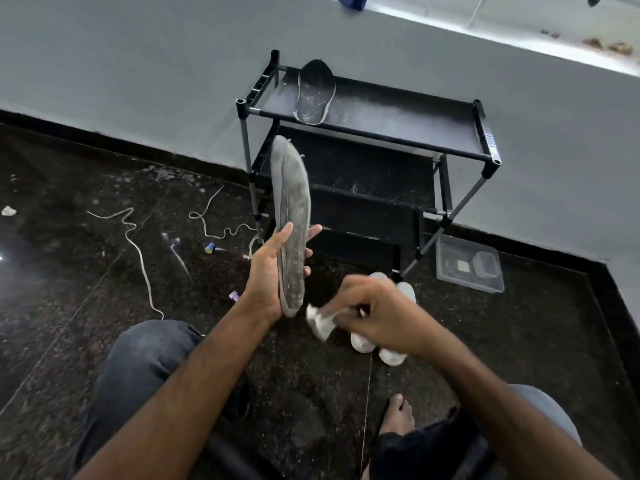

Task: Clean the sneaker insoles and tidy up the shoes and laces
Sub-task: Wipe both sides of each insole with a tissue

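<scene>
- The left hand (273,268) gripped the dusty insole (291,220) by its lower end, upright over the floor.
- Just beside that grip, the right hand (377,310) pinched a blurred white cloth (320,323); wiping seemed underway, and the next stroke probably needed the cloth brought up onto the insole's face.
- Beyond the grip, a second insole (315,93) lay on the rack (398,126).
- Below the right hand stood the white shoes (391,355); laces (138,247) trailed loose to the left, nothing blocking.

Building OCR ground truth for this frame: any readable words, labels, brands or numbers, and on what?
No text is readable.
Shoe rack: pale marks on the right end bar, too small to read.
Clear plastic box: a pale square inside, no legible print.
Insole held in the left hand: dust only.
Insole on the rack: specks only.
</scene>
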The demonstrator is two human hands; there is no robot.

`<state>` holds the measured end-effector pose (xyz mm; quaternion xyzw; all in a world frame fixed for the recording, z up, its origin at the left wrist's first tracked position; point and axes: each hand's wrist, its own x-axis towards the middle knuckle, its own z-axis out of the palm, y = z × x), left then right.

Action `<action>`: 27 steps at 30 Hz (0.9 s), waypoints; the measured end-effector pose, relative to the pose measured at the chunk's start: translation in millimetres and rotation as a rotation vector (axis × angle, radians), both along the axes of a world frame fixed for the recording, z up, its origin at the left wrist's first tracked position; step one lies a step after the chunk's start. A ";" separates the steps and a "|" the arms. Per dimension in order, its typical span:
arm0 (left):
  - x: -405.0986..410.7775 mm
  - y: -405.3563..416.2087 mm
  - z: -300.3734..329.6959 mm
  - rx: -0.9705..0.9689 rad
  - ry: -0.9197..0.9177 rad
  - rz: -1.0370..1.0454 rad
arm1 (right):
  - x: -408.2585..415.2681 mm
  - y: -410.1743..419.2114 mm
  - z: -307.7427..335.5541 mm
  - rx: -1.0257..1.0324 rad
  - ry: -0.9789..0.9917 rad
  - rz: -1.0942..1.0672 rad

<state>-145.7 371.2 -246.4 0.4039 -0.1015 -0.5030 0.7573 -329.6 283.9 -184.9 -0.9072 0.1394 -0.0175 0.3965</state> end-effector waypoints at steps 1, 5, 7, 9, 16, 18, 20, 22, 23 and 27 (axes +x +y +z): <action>-0.9 0.4 3.1 0.020 0.000 0.013 | 2.3 -8.8 2.5 0.028 -0.042 -0.117; -2.1 -0.2 14.4 0.135 -0.010 0.064 | 22.5 -32.3 12.7 0.255 -0.155 -0.413; 4.2 -2.1 22.6 0.153 -0.058 0.104 | 35.3 -44.2 19.1 0.384 -0.190 -0.496; 18.8 -5.0 32.3 0.138 -0.130 0.145 | 47.4 -54.2 25.1 0.479 -0.218 -0.556; 119.0 -51.3 81.5 0.304 -0.500 0.295 | 100.3 -104.3 53.3 0.534 -0.257 -0.626; 157.2 -73.1 94.6 0.358 -0.651 0.294 | 118.1 -123.6 62.2 0.562 -0.285 -0.652; 194.2 -99.3 104.9 0.421 -0.818 0.275 | 134.4 -143.6 68.8 0.589 -0.296 -0.682; 226.7 -129.5 112.8 0.495 -0.942 0.242 | 148.4 -162.7 71.3 0.609 -0.303 -0.703; 240.7 -144.7 114.8 0.528 -0.976 0.222 | 154.6 -172.0 70.4 0.621 -0.310 -0.708; 286.3 -197.9 108.3 0.639 -1.039 0.185 | 170.6 -199.3 60.7 0.666 -0.334 -0.707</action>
